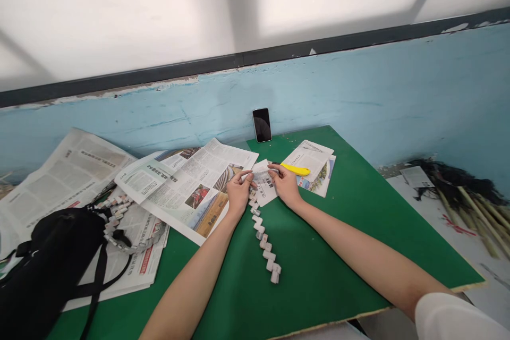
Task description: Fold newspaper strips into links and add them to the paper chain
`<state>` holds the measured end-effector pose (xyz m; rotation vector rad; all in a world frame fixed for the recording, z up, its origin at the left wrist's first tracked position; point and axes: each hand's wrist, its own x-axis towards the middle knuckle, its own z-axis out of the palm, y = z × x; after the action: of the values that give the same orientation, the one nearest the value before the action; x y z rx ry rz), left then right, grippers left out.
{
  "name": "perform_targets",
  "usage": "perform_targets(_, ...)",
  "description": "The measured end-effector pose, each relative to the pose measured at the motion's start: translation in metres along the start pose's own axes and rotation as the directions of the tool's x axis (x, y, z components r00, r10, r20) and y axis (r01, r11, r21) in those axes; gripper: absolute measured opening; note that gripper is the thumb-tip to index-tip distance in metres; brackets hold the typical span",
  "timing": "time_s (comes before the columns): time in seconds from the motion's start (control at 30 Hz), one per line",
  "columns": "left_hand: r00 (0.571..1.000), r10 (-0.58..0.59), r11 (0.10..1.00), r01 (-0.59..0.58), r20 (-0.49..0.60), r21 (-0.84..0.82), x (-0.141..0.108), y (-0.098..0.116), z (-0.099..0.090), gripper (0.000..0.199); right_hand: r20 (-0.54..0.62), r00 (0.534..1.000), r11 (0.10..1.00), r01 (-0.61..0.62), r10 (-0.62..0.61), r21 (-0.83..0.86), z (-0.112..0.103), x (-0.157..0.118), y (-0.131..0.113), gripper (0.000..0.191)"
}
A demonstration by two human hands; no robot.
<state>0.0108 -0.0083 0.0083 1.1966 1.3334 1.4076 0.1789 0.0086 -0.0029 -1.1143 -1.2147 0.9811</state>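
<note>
Two bare hands work near the middle of the frame above a green tabletop [338, 244], their forearms reaching in from the bottom edge and the lower right. The left hand [238, 191] and the right hand [286, 183] are a little apart, fingers drawn together, each pinching one side of a small piece of printed paper [262, 177] at the centre. From beside the left hand, a zigzag chain of folded paper [265, 241] runs down toward the lower centre; whether that hand also touches its top end is unclear. A yellow-handled tool [295, 169] lies just beyond the right hand, partly over cut newspaper pieces [316, 159] right of centre. Above the hands, a dark-screened phone [262, 125] leans upright against a pale blue wall [398, 90]. A large newspaper sheet [171, 183] with colour photos spreads left of centre, near the left hand. At the lower left sits a black bag [59, 244] with loose straps, a second folded-paper chain [115, 218] curving beside it on more newspaper. At the right edge, pale sticks [474, 212] lie in a pile below the tabletop.
</note>
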Motion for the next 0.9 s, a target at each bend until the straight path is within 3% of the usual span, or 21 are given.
perform_targets(0.17,1.0,-0.014,1.0,0.013,-0.009,-0.028,0.0009,0.0002,-0.0001,0.048,0.037,0.999,0.993,0.011,-0.015,0.121,0.0007,0.0006,-0.0048,0.036)
perform_targets(0.4,0.999,-0.03,0.995,0.025,-0.045,-0.098,0.0028,0.0017,-0.0011,0.046,0.115,0.993,0.952,-0.026,-0.01,0.306,0.0029,-0.0018,-0.0082,0.059)
perform_targets(0.7,0.999,0.053,0.993,-0.052,0.006,-0.109,0.0017,0.0027,0.0001,0.048,-0.007,0.999,0.968,0.049,-0.048,0.246,0.0011,0.0009,-0.0054,0.043)
perform_targets(0.9,0.996,0.007,0.998,-0.002,0.083,-0.064,0.0003,-0.0008,0.0023,0.053,-0.044,0.995,0.975,0.092,-0.085,0.2,-0.0006,0.0022,-0.0015,0.045)
